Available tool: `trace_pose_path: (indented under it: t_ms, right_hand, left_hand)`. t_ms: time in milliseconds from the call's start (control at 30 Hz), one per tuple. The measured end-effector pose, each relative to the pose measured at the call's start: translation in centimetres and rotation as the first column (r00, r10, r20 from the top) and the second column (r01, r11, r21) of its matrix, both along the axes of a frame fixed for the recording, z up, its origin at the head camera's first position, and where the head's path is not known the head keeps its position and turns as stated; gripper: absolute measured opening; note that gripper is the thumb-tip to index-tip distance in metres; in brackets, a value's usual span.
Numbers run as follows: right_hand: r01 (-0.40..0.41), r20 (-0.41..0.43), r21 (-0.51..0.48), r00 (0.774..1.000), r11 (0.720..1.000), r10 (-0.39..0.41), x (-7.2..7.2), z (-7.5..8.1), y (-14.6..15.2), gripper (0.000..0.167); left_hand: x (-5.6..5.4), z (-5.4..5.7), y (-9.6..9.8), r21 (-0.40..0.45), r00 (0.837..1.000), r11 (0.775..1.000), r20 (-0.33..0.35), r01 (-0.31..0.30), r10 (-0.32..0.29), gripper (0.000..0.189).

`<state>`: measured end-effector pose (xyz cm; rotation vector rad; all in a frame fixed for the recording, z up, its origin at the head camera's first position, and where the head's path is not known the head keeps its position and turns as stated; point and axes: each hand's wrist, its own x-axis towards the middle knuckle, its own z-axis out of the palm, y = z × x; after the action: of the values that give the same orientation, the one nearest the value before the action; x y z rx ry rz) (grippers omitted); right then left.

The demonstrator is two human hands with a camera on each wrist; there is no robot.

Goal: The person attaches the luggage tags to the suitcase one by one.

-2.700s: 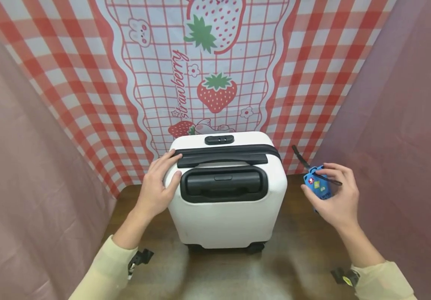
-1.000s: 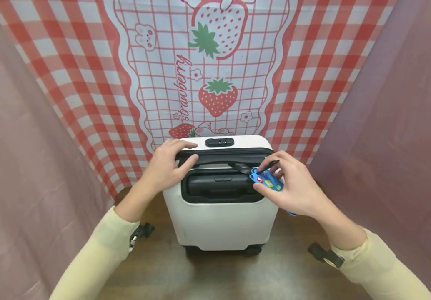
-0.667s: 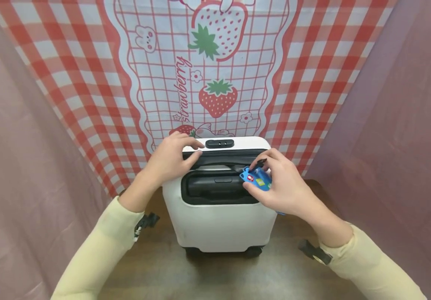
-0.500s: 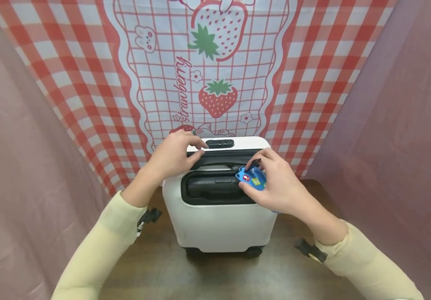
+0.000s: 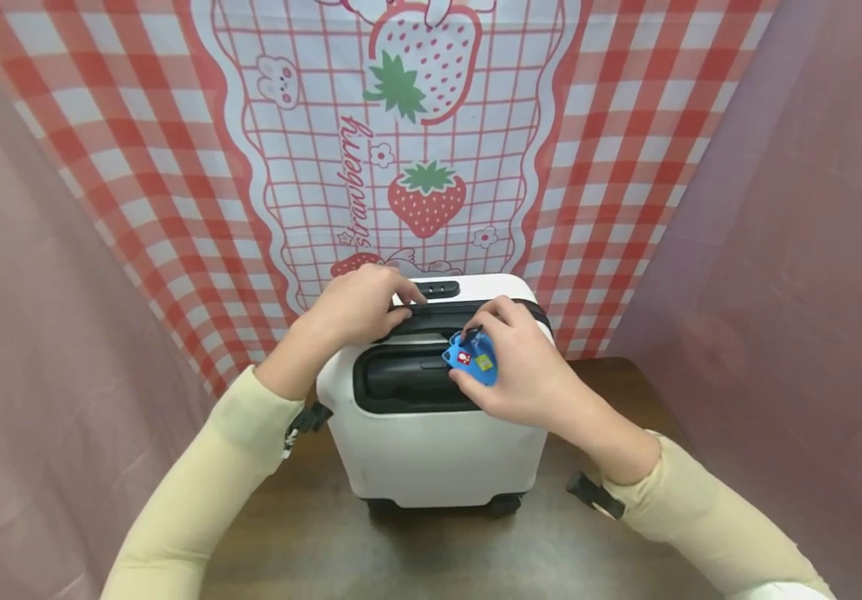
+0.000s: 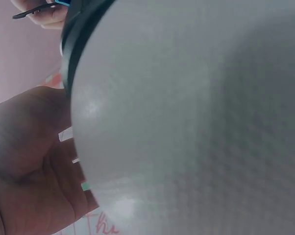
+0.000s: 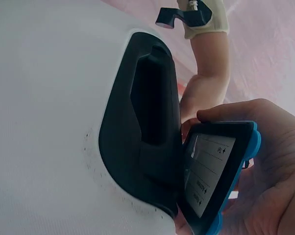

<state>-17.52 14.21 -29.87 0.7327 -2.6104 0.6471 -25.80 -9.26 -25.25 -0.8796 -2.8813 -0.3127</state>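
A white suitcase (image 5: 434,458) stands upright with its top towards me. My right hand (image 5: 524,362) pinches a blue luggage tag (image 5: 482,363) between thumb and fingers, over the right part of the recessed black pull handle (image 5: 393,379). In the right wrist view the luggage tag (image 7: 208,169) shows its printed card side beside that recess. My left hand (image 5: 359,308) lies over the suitcase's upper left, thumb and forefinger apart near the black carry handle (image 5: 438,319). The tag's strap is largely hidden in the head view; its dark end (image 6: 32,11) shows in the left wrist view.
A black combination lock (image 5: 442,289) sits on the suitcase's rear top edge. The suitcase stands on a brown wooden surface (image 5: 296,533). Behind hangs a strawberry-patterned checked cloth (image 5: 431,200), with pink curtains (image 5: 799,250) at both sides.
My right hand has brought the luggage tag leftwards from beside the suitcase to over its pull handle. My left hand has shifted right along the top towards the carry handle.
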Motion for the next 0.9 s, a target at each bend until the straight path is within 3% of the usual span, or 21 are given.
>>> trace_pose_path:
  t_ms: [333,500,700,900]
  right_hand:
    - [0.074,-0.087,0.098,0.994,0.992,-0.066,0.0,0.2,-1.5,0.058]
    - [0.096,-0.120,0.112,0.989,0.989,-0.083,-0.1,0.1,-1.8,0.052]
    - [0.004,-0.132,0.016,0.991,1.000,-0.001,-0.7,0.5,-1.1,0.022]
    - [-0.106,-0.135,-0.068,0.986,0.992,0.096,-1.7,0.8,-0.3,0.023]
  left_hand:
    - [-1.2,0.6,0.6,-0.069,0.999,0.997,0.046,0.028,-0.024,0.021]
    - [-1.0,0.6,0.5,-0.093,1.000,0.996,0.014,0.016,-0.015,0.010]
    - [-0.6,0.6,0.4,-0.078,0.998,0.997,-0.054,0.011,-0.015,0.010]
    - [0.2,0.4,0.7,-0.041,0.997,0.999,-0.079,0.002,-0.005,0.013]
